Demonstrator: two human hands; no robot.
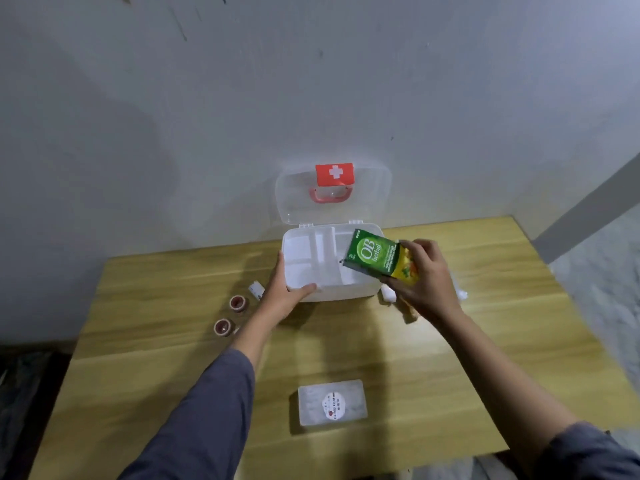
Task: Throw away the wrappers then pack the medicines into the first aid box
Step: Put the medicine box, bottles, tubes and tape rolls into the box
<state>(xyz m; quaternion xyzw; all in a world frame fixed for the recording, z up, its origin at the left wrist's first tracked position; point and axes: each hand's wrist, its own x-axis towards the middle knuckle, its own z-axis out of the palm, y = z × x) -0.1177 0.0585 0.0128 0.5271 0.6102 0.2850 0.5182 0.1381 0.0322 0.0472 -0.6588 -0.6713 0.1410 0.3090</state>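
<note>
First aid box (329,268): white, open at the far edge of the wooden table (346,341), its clear lid (332,194) standing up against the wall with the red cross tab and red handle showing; a divided white tray sits inside it.
Medicine carton (375,257): green and yellow, printed "OB herbal", tilted in the air over the right side of the box, its lower corner dipping toward the tray.
Right hand (427,278): you grip the carton by its yellow end, fingers closed around it, just right of the box.
Left hand (282,292): spread flat against the box's front left corner, thumb along the front rim, bracing it rather than grasping anything.
Left of the box: two small round red-centred rolls (230,315) lie on the table, and a small white packet (257,291) lies just beside your left wrist.
Right of the box: a white item (389,293) pokes out under your right hand, with more white pieces at the box's far right (mostly hidden by the hand, so what they are is unclear).
In front of the box: a flat clear case (332,402) with a round label lies well apart, toward you, between your two forearms.
Above the tray: nothing but the carton itself.
</note>
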